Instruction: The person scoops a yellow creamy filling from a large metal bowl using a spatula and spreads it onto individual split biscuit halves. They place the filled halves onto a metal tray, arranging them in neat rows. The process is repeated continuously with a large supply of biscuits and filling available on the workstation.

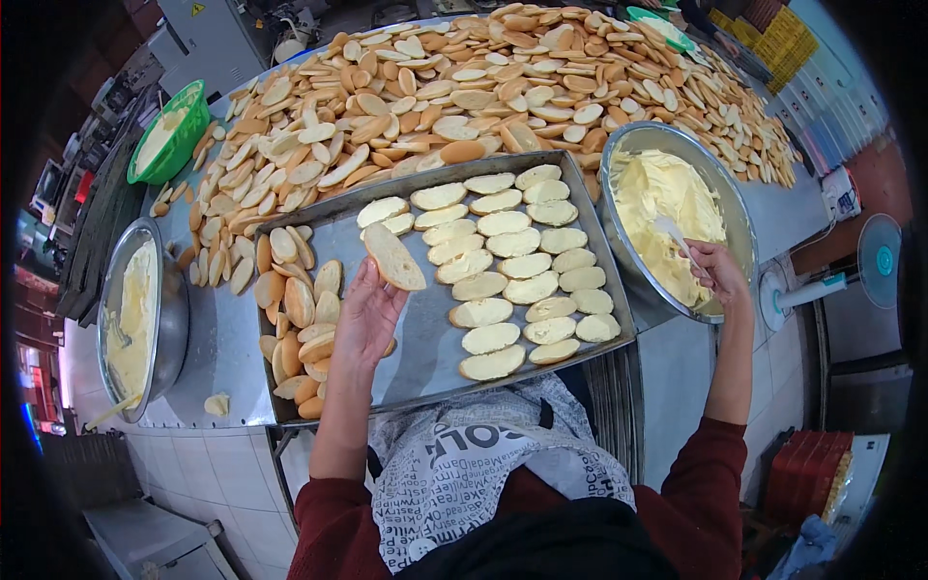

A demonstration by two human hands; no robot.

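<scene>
My left hand [363,311] holds up a bread slice [394,257] with its bare cut face showing, above a metal baking tray [425,362]. In my right hand [717,272] is a pale spatula [671,232], its tip in the yellow cream filling a steel bowl [746,253] beside the tray. Rows of cream-coated bread slices [505,259] lie on the tray's middle and right. Bare bread slices [300,309] are heaped along its left side, partly behind my left hand.
A large pile of bread slices [464,92] covers the table behind the tray. On the left stand another steel bowl [174,309] of cream and a green basin [193,126]. At the right are a fan [880,249] and yellow crates [785,48].
</scene>
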